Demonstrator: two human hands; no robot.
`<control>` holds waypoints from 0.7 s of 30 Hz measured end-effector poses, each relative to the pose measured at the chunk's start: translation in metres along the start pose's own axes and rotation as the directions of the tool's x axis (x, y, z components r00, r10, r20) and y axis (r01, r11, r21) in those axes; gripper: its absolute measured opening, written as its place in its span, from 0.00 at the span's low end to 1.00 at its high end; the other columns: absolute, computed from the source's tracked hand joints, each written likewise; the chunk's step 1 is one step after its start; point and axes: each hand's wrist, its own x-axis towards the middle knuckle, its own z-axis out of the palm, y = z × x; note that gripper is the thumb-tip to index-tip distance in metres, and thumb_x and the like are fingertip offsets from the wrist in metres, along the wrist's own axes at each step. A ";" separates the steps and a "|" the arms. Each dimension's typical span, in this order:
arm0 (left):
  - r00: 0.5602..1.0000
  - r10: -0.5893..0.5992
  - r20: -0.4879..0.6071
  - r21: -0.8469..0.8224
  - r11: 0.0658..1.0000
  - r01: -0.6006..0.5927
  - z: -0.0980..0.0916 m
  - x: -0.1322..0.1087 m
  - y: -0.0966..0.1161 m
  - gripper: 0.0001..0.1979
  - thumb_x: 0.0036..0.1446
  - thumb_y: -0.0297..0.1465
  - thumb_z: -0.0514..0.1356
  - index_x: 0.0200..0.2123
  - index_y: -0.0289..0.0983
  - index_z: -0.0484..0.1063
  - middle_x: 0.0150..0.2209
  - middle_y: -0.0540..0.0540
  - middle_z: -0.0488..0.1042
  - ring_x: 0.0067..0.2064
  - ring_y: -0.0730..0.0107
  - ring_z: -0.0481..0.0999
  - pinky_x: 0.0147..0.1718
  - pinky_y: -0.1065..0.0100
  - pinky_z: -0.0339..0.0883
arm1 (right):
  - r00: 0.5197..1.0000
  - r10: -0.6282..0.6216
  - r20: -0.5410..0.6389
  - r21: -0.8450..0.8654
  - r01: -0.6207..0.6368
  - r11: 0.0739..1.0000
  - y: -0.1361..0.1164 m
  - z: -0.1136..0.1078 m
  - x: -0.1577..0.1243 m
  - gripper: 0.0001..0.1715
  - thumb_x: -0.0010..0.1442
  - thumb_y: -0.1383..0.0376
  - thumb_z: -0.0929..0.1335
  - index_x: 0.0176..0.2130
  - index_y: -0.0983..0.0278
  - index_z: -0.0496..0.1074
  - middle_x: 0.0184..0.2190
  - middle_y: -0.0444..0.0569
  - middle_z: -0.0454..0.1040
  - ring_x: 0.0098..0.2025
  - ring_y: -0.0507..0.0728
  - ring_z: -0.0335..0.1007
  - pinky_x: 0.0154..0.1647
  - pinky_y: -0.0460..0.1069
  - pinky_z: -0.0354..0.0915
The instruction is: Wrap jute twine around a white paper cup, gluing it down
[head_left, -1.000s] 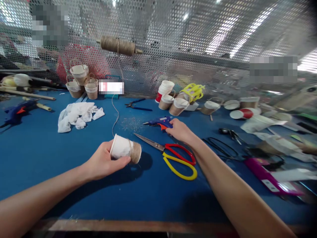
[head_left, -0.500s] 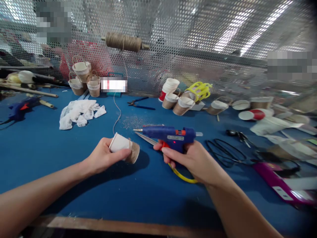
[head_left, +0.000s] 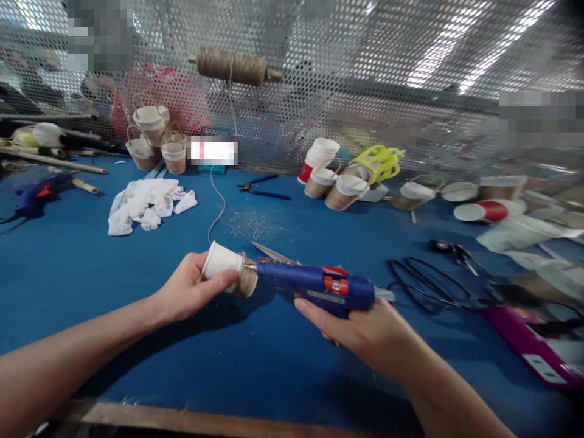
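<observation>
My left hand is closed around a white paper cup lying on its side, its lower part wound with brown twine. My right hand grips a blue hot glue gun with an orange trigger. The gun's nozzle touches the twine-wrapped end of the cup. A twine strand runs from the cup up to a spool hung on the perforated metal screen. Scissors lie partly hidden behind the gun.
On the blue table lie a white cloth, pliers, twine-wrapped cups, a stack of cups, a yellow object, black cable, another glue gun and a magenta tool. A person in red sits behind the screen.
My right hand picked the glue gun up off the table, drew it toward me, and brought its nozzle against the twine on the cup. The left hand kept holding the cup.
</observation>
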 end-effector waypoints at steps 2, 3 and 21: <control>1.000 0.013 0.001 0.019 1.000 -0.013 0.000 0.000 0.001 0.12 0.46 0.35 0.60 0.30 0.30 0.73 0.26 0.48 0.74 0.26 0.73 0.69 0.27 0.74 0.64 | 1.000 -0.020 -0.017 -0.039 0.019 0.999 -0.004 0.001 0.002 0.04 0.47 0.60 0.67 0.23 0.55 0.70 0.12 0.43 0.62 0.18 0.55 0.61 0.21 0.51 0.62; 1.000 0.015 -0.002 0.027 1.000 -0.014 0.000 0.000 0.001 0.12 0.46 0.35 0.60 0.30 0.30 0.73 0.25 0.48 0.74 0.26 0.73 0.69 0.26 0.74 0.63 | 1.000 -0.021 -0.017 -0.062 0.019 0.998 -0.005 0.001 0.002 0.04 0.47 0.59 0.67 0.23 0.55 0.70 0.13 0.44 0.63 0.18 0.55 0.61 0.22 0.51 0.62; 0.956 0.226 0.190 0.169 0.951 -0.258 0.009 -0.007 -0.003 0.12 0.56 0.33 0.54 0.33 0.31 0.74 0.32 0.46 0.74 0.33 0.70 0.71 0.35 0.72 0.64 | 0.989 0.150 -0.008 0.468 -0.128 0.875 0.019 0.030 0.011 0.08 0.49 0.61 0.70 0.31 0.63 0.69 0.26 0.43 0.70 0.29 0.52 0.66 0.35 0.50 0.64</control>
